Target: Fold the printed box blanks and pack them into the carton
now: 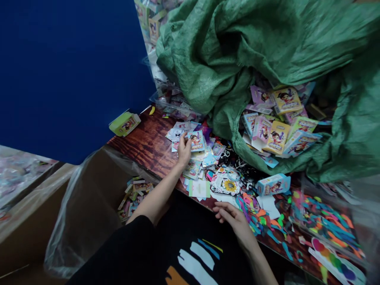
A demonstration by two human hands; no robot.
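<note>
a plastic-lined carton (89,206) sits low at the left of the dark wooden table (145,144). the left hand (184,149) pinches the edge of a blue card (197,141). the right hand (234,218) rests open at the table's near edge, apart from the card. a green sack (237,47) slumps behind.

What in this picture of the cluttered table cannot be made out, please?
Head view: print on the small packets is too small and blurred to read.
Head view: the green sack folds over its deeper contents.
Head view: the left hand lies among packets; grip unclear.
Head view: the picture's edge cuts off the cardboard box.
</note>
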